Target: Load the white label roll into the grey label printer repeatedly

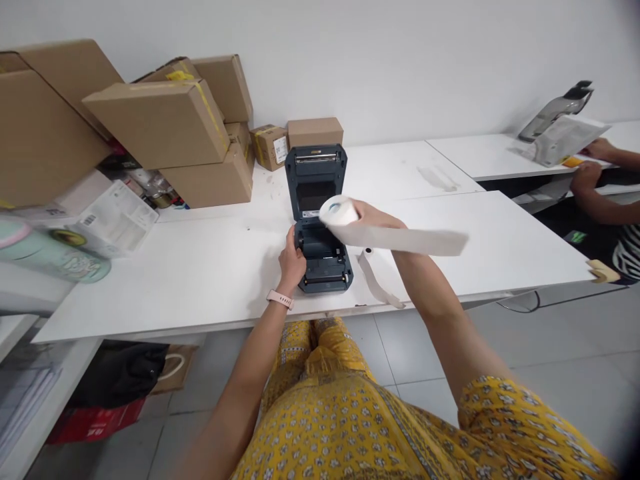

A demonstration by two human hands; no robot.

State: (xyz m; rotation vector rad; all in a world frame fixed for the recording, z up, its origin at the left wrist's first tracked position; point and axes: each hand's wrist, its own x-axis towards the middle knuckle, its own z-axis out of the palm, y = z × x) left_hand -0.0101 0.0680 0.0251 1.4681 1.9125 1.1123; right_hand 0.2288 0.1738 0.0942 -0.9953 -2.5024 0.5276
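Note:
A dark label printer point(325, 275) stands on the white table with its lid point(317, 175) raised and the bay inside exposed. My left hand point(292, 261) grips the printer's left edge, fingers along the side and thumb over the rim. Above the printer's right side, my right hand point(374, 215) is closed around a white label roll point(338, 211). A loose strip point(425, 241) trails from that roll to the right. On the table beside the printer lies a small roll core point(369, 251) with a white strip point(377, 280) curling toward the front edge.
Cardboard boxes point(160, 127) are stacked at the left, with a mint bottle point(55, 252) in front. Small boxes point(315, 132) stand behind the printer. At the far right another person's hands point(593, 160) are near a grey packet point(567, 139) and a bottle point(555, 110).

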